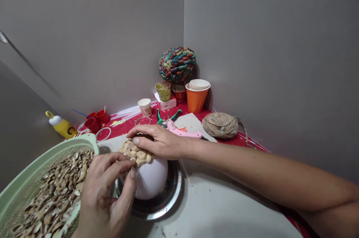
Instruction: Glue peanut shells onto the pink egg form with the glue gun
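A smooth white ball (153, 180) sits in a shiny metal dish (176, 189), its upper part covered with tan nut shells (137, 154) set close together. Curved over the top of the ball, my right hand (157, 141) grips its shell-covered side. My left hand (105, 189) is at the near left of the ball, with thumb and forefinger pinched together at the lower edge of the shells. Whatever lies between those fingertips is too small and hidden to make out. Beside that hand stands a green plastic basket (92, 139) holding many loose nut shells (60, 185).
Behind the ball lie a pink glue gun (183, 131), green-handled pliers (171, 115) and a twine coil (220, 125). Farther back stand an orange cup (198, 98), a paper cup (145, 107) and a multicoloured shell-covered ball (177, 64). Red cups (91, 123) and a yellow bottle (63, 126) are left.
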Demonstrator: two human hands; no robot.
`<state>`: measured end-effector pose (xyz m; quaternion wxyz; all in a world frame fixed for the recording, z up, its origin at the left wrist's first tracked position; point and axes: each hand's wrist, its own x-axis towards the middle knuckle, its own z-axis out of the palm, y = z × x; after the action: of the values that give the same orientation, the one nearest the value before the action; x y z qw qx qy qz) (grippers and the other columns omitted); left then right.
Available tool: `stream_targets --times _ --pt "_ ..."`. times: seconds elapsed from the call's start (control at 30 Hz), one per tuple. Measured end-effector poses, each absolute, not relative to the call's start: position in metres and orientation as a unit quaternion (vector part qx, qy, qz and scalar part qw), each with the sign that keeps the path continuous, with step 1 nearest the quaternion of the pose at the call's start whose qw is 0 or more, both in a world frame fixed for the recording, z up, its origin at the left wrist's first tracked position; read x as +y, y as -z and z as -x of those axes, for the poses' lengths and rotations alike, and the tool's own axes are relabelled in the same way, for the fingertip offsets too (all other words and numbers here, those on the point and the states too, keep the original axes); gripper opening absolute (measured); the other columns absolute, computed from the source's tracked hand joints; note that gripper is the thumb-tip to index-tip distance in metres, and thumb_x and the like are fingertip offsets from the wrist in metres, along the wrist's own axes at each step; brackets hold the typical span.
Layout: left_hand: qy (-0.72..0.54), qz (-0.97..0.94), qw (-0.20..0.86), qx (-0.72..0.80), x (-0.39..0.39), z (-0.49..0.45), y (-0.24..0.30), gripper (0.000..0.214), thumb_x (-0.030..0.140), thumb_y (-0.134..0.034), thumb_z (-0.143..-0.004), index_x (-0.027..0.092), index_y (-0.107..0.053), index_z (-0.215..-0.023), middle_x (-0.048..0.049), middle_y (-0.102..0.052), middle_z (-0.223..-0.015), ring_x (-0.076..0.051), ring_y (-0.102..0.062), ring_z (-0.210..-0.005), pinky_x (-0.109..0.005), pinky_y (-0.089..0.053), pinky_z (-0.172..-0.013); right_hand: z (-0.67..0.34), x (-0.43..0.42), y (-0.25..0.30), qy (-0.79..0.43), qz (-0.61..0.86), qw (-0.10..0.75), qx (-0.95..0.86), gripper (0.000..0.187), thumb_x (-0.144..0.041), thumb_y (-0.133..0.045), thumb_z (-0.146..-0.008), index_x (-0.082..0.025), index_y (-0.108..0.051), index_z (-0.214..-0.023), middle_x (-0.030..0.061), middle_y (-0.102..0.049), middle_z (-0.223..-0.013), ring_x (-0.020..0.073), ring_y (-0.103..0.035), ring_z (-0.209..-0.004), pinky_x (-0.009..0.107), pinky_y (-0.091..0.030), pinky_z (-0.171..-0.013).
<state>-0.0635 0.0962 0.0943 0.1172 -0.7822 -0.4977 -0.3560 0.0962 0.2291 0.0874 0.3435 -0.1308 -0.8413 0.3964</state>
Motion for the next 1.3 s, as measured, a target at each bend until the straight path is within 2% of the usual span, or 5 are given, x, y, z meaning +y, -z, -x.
stream_targets --times 0.23,0.4,0.57,0.77,1.3 --pt "0.379 0.777 0.093 -0.493 0.096 0.063 -0.094 0.02 0.009 -0.061 -0.083 0.023 -0.062 -0.098 -0.0022 -0.06 -0.098 -0.017 -0.055 -0.094 -0.03 -0.043 -0.083 -0.095 0.216 -0.097 -0.36 0.185 0.318 -0.857 0.043 -0.018 -0.066 -0.072 -0.016 -0.06 -0.114 0.0072 -0.067 -0.113 0.0217 -0.062 -0.103 0.036 -0.049 -0.092" --pt "0.5 0.683 -0.022 -0.533 0.096 0.066 -0.091 0.012 0.015 -0.059 -0.087 0.025 -0.062 -0.093 -0.0012 -0.06 -0.102 -0.018 -0.057 -0.102 -0.03 -0.044 -0.089 -0.094 0.214 -0.093 -0.354 0.175 0.322 -0.861 0.043 -0.014 -0.064 -0.07 -0.017 -0.059 -0.113 0.0059 -0.066 -0.113 0.0204 -0.062 -0.103 0.034 -0.049 -0.093" --pt "0.564 0.578 -0.137 -0.574 0.105 0.066 -0.08 0.032 0.026 -0.059 -0.088 0.028 -0.057 -0.12 -0.0019 -0.057 -0.129 -0.022 -0.048 -0.128 -0.036 -0.032 -0.11 -0.094 0.212 -0.094 -0.359 0.174 0.312 -0.862 0.044 -0.015 -0.063 -0.072 -0.017 -0.057 -0.116 0.0066 -0.065 -0.114 0.0212 -0.061 -0.104 0.037 -0.048 -0.094" --pt "0.518 0.542 -0.324 -0.576 0.115 0.063 -0.074 0.046 0.027 -0.055 -0.088 0.028 -0.049 -0.134 -0.0025 -0.052 -0.141 -0.025 -0.042 -0.135 -0.038 -0.036 -0.108 -0.094 0.211 -0.094 -0.377 0.17 0.308 -0.857 0.047 -0.016 -0.063 -0.07 -0.018 -0.057 -0.117 0.006 -0.065 -0.113 0.0214 -0.061 -0.104 0.038 -0.048 -0.094" --pt "0.528 0.548 -0.361 -0.539 0.118 0.066 -0.073 0.044 0.025 -0.053 -0.087 0.025 -0.053 -0.13 -0.0047 -0.052 -0.143 -0.026 -0.043 -0.135 -0.041 -0.03 -0.114 -0.095 0.207 -0.097 -0.403 0.16 0.302 -0.849 0.048 -0.011 -0.059 -0.071 -0.019 -0.058 -0.118 0.0057 -0.065 -0.116 0.0196 -0.06 -0.107 0.038 -0.048 -0.098"
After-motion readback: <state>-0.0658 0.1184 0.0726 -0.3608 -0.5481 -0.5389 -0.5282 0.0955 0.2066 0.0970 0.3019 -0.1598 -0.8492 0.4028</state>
